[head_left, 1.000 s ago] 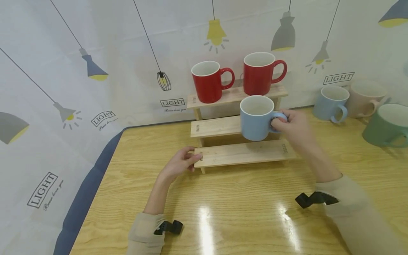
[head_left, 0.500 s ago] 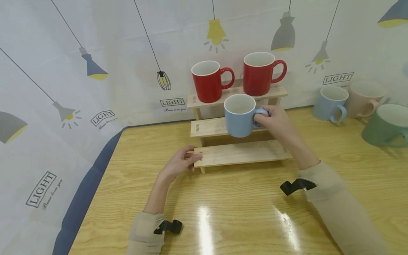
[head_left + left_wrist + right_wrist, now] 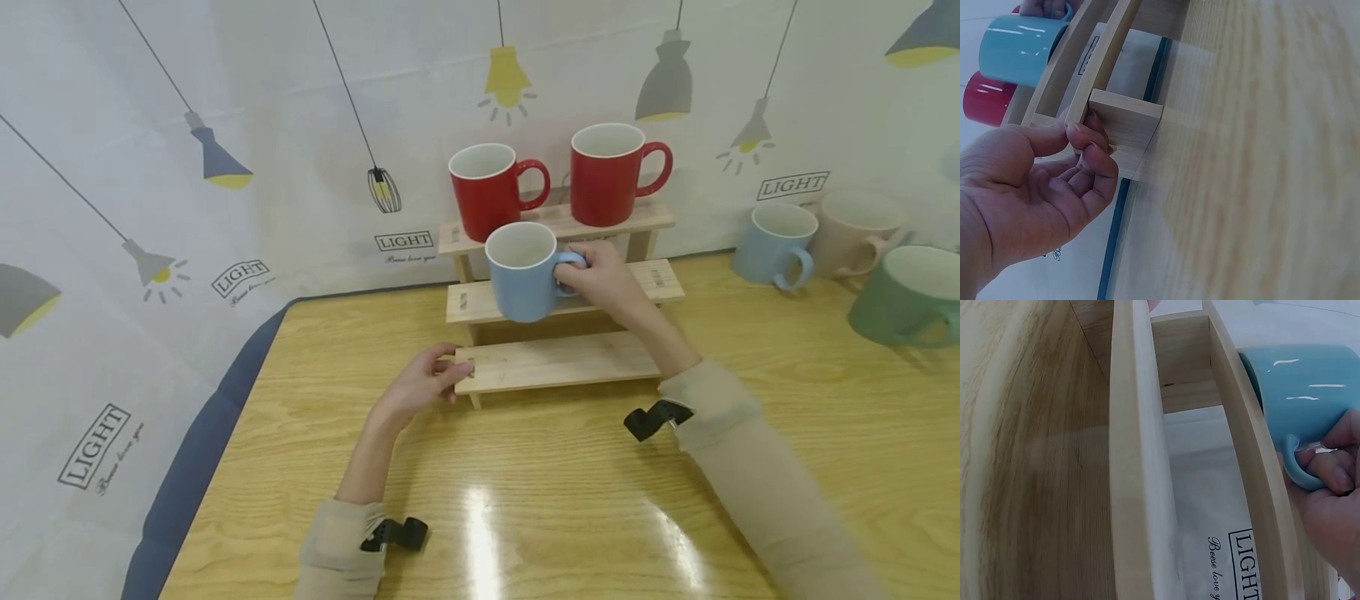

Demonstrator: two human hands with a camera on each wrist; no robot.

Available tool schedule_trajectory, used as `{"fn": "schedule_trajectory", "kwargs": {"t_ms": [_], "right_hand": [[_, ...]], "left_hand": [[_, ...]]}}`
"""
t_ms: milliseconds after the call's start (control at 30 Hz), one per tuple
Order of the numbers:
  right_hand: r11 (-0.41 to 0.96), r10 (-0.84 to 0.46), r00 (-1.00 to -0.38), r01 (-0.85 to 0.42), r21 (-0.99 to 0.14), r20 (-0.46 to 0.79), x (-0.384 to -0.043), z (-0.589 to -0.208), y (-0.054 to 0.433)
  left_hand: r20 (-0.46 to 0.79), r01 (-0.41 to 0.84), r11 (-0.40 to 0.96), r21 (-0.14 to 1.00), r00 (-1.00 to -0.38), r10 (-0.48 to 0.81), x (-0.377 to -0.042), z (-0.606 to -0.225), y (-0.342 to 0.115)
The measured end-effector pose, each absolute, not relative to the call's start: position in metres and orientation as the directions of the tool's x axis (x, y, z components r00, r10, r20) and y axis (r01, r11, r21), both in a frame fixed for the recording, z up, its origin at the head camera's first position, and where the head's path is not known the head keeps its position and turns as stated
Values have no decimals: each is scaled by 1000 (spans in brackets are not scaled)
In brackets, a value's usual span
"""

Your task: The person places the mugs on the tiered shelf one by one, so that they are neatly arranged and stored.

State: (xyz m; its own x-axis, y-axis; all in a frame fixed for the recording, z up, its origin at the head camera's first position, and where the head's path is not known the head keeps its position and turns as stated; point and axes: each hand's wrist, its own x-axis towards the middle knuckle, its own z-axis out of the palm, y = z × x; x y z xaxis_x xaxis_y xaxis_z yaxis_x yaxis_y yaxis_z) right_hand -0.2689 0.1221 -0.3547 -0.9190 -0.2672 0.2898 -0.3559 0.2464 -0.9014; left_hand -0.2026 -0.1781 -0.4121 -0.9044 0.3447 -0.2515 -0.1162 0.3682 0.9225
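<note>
A light blue mug [image 3: 523,279] stands upright at the left part of the middle step of a three-step wooden rack [image 3: 555,362]. My right hand [image 3: 600,275] grips its handle, fingers curled through the loop, as the right wrist view shows close up. In that view the base of the mug is right at the step's board. My left hand [image 3: 420,383] pinches the left end of the lowest step between thumb and fingers; the left wrist view shows the fingertips around the board's end. Two red mugs, one left [image 3: 486,196] and one right [image 3: 606,179], stand on the top step.
On the table's right side stand another light blue mug [image 3: 775,243], a pinkish-beige mug [image 3: 855,233] and a green mug [image 3: 903,296]. A white cloth printed with lamps [image 3: 300,125] hangs behind the rack, along the table's back and left edges.
My right hand has carried the light blue mug leftward along the middle step, from its right half to below the left red mug. The left hand keeps its hold on the rack.
</note>
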Motion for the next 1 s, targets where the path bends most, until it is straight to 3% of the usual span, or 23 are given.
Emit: {"fn": "schedule_trajectory", "kwargs": {"t_ms": [367,1000], "right_hand": [[214,-328,-892,-391,-895,311,-284,-355,108],[237,-348,-904,-342,-909,249,-290,-351,101]], "left_hand": [[-240,-105,365,925,-906,348,-204,-414,-180],[-243,-110,368,923,-909,338,-204,-416,-178]]}}
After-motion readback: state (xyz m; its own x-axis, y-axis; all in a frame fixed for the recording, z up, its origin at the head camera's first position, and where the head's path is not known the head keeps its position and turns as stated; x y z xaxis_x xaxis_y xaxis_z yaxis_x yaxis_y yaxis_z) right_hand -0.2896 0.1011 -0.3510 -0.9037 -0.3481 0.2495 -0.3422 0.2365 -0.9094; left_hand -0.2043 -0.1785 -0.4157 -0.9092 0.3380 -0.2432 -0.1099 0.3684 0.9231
